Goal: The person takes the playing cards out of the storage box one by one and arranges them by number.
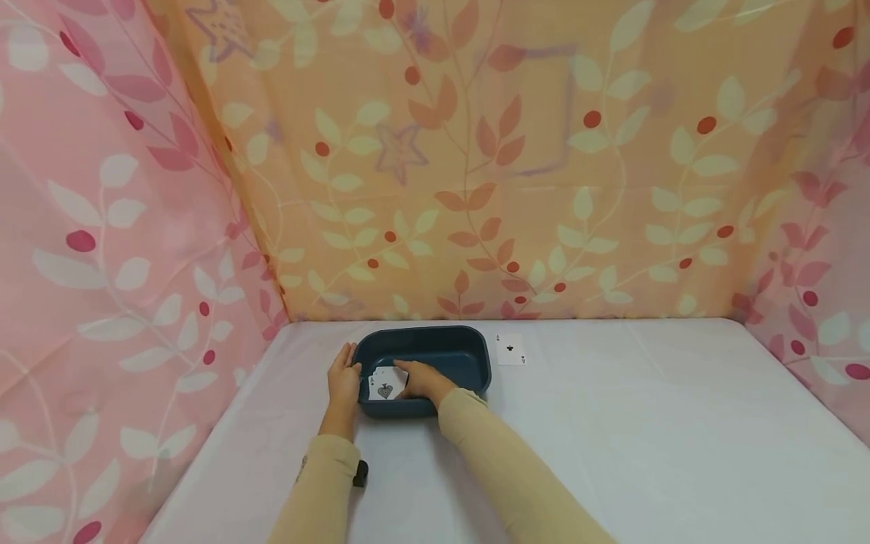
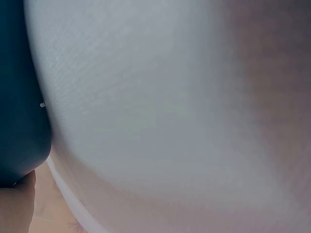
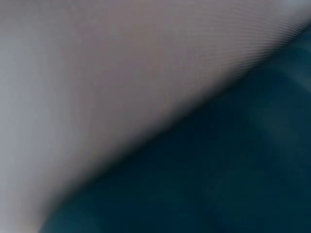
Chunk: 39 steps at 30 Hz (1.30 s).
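Note:
A dark blue rectangular basin (image 1: 469, 363) with rounded corners stands on the table. At its left end my left hand (image 1: 343, 378) grips the rim, thumb over the edge and fingers along the outer wall. My right hand (image 1: 423, 379) reaches over the near rim into the basin and holds white playing cards (image 1: 384, 387) by their right side, thumb and fingers on opposite edges. The top card shows a large spade. In the left wrist view, part of the basin (image 2: 19, 97) appears with a finger (image 2: 17, 208) under its corner. The right wrist view is blurred, with only basin wall (image 3: 218, 170) and pale cloth.
A single ace of clubs (image 1: 511, 350) lies face up on the white-covered table (image 1: 639, 423), just right of the basin. Patterned cloth (image 1: 476, 166) hangs behind the table and along both sides.

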Each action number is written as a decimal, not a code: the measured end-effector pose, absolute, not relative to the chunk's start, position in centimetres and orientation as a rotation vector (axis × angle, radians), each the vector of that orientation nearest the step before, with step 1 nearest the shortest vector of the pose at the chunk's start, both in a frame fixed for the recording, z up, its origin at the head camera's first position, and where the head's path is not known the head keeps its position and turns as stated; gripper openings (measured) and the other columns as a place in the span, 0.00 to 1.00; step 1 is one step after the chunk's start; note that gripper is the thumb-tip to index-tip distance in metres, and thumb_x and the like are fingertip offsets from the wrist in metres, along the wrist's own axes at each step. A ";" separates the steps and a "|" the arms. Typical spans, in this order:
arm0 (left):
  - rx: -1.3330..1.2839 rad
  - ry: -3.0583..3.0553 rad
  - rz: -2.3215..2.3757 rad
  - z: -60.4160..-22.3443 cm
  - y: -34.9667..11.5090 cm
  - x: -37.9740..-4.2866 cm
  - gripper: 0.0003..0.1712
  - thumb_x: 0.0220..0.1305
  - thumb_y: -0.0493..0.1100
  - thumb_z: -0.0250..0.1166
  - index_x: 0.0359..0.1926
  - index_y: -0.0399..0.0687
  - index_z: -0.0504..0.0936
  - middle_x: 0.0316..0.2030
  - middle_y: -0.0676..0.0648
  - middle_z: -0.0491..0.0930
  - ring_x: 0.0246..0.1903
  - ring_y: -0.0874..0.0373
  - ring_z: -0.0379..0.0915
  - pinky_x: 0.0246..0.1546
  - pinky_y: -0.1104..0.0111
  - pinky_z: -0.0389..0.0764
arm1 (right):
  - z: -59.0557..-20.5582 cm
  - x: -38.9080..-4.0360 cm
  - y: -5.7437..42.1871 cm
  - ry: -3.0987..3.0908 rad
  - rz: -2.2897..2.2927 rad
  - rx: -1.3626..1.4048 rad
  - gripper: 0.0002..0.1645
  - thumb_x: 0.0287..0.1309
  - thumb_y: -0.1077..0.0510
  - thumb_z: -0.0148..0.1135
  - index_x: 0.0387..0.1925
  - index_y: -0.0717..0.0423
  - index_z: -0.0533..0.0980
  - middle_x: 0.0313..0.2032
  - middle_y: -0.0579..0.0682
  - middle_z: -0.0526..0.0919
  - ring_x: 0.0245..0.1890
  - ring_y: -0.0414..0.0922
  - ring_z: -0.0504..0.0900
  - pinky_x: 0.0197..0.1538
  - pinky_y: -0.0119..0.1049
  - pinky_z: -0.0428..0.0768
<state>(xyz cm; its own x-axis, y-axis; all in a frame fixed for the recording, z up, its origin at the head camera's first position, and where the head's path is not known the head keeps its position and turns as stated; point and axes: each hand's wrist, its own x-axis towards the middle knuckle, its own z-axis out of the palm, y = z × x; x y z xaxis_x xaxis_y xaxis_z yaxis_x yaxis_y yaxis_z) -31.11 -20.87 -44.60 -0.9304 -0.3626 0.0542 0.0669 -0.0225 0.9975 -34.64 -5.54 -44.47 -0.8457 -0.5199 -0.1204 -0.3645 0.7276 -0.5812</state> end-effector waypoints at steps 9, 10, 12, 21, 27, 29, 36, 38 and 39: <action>0.330 -1.977 -2.022 -44.3 -21.0 -31.2 0.33 0.67 0.23 0.42 0.73 0.28 0.48 0.70 0.34 0.55 0.72 0.46 0.45 0.72 0.60 0.47 | -55.9 -43.7 -7.9 2.720 -0.710 -0.806 0.48 0.41 0.53 0.79 0.67 0.47 0.70 0.59 0.52 0.77 0.52 0.45 0.76 0.57 0.39 0.73; 0.326 -1.975 -2.024 -44.3 -21.0 -31.1 0.33 0.67 0.22 0.42 0.72 0.27 0.48 0.70 0.33 0.55 0.72 0.45 0.44 0.72 0.60 0.46 | -58.2 -45.3 -8.3 2.737 -0.689 -0.824 0.47 0.41 0.52 0.79 0.66 0.47 0.70 0.58 0.51 0.77 0.52 0.45 0.76 0.57 0.39 0.73; 0.327 -1.972 -2.025 -44.3 -20.9 -31.0 0.33 0.67 0.22 0.42 0.72 0.27 0.48 0.70 0.34 0.55 0.72 0.45 0.45 0.72 0.60 0.46 | -60.0 -46.9 -8.7 2.711 -0.723 -0.822 0.47 0.39 0.51 0.80 0.64 0.47 0.71 0.57 0.48 0.78 0.51 0.44 0.76 0.57 0.38 0.73; 0.329 -1.947 -2.050 -44.3 -20.8 -30.9 0.34 0.67 0.22 0.42 0.73 0.29 0.47 0.71 0.35 0.55 0.72 0.46 0.44 0.72 0.60 0.46 | -46.3 -36.0 -6.1 2.606 -0.935 -0.670 0.39 0.41 0.63 0.78 0.56 0.59 0.69 0.44 0.57 0.79 0.39 0.49 0.76 0.48 0.41 0.75; 0.351 -1.956 -2.050 -44.3 -20.9 -30.9 0.34 0.67 0.22 0.41 0.73 0.30 0.47 0.71 0.36 0.54 0.73 0.48 0.44 0.71 0.59 0.50 | -44.0 -33.9 -5.3 2.526 -1.186 -0.720 0.32 0.46 0.71 0.71 0.54 0.64 0.69 0.35 0.54 0.77 0.32 0.44 0.72 0.39 0.34 0.74; 0.353 -1.959 -2.049 -44.3 -20.9 -30.9 0.34 0.67 0.22 0.41 0.73 0.30 0.47 0.71 0.36 0.54 0.72 0.47 0.44 0.71 0.59 0.50 | -43.9 -33.9 -5.2 2.487 -1.260 -0.717 0.32 0.46 0.73 0.70 0.55 0.66 0.71 0.30 0.52 0.76 0.28 0.43 0.71 0.33 0.32 0.73; 0.342 -1.965 -2.051 -44.2 -20.8 -30.9 0.34 0.68 0.23 0.41 0.73 0.30 0.47 0.71 0.36 0.54 0.72 0.47 0.44 0.71 0.58 0.50 | -43.4 -34.1 -4.7 2.325 -1.522 -0.622 0.36 0.49 0.78 0.65 0.62 0.64 0.72 0.21 0.49 0.73 0.19 0.41 0.72 0.23 0.31 0.75; 0.339 -1.985 -2.028 -44.2 -20.8 -31.0 0.33 0.68 0.23 0.41 0.73 0.29 0.47 0.71 0.35 0.54 0.72 0.47 0.45 0.71 0.59 0.49 | -43.0 -34.1 -4.5 2.305 -1.562 -0.602 0.36 0.51 0.77 0.64 0.64 0.64 0.70 0.22 0.50 0.74 0.19 0.42 0.73 0.24 0.32 0.78; 0.339 -1.996 -2.014 -44.2 -20.9 -31.0 0.33 0.68 0.23 0.42 0.73 0.29 0.48 0.71 0.35 0.54 0.72 0.47 0.45 0.71 0.59 0.49 | -42.8 -34.0 -4.4 2.303 -1.577 -0.599 0.37 0.51 0.77 0.64 0.65 0.64 0.69 0.23 0.50 0.75 0.20 0.42 0.74 0.25 0.33 0.79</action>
